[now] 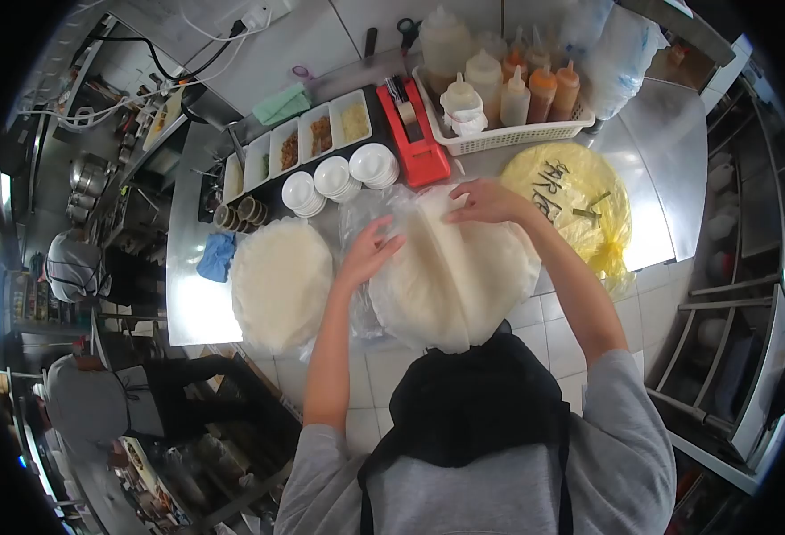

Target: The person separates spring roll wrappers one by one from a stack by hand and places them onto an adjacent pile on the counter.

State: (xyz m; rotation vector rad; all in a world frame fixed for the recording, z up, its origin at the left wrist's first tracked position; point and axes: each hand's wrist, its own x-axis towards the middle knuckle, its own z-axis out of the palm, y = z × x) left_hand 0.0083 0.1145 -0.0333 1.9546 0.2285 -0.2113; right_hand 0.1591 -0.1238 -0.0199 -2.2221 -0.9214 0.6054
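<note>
In front of me lies a stack of thin, round, off-white sheets (491, 272), resembling wrappers or flatbreads, in clear plastic. A raised fold runs down its middle. My right hand (489, 203) is at the far edge, fingers bent in a pinch on the top sheet near the fold. My left hand (370, 254) has its fingers apart and rests at the left edge of the stack. Left of it sits a second round pale stack (283, 283) in clear plastic. To the right, a yellow plastic bag (535, 174) with black handwriting wraps another round stack.
Behind stand a red tape dispenser (417, 147), a basket (508, 138) of sauce bottles, small white bowls (375, 163) and food trays (319, 132). A blue cloth (218, 257) lies at the left edge. Two people (98, 392) are off to the left; a rack (723, 357) stands right.
</note>
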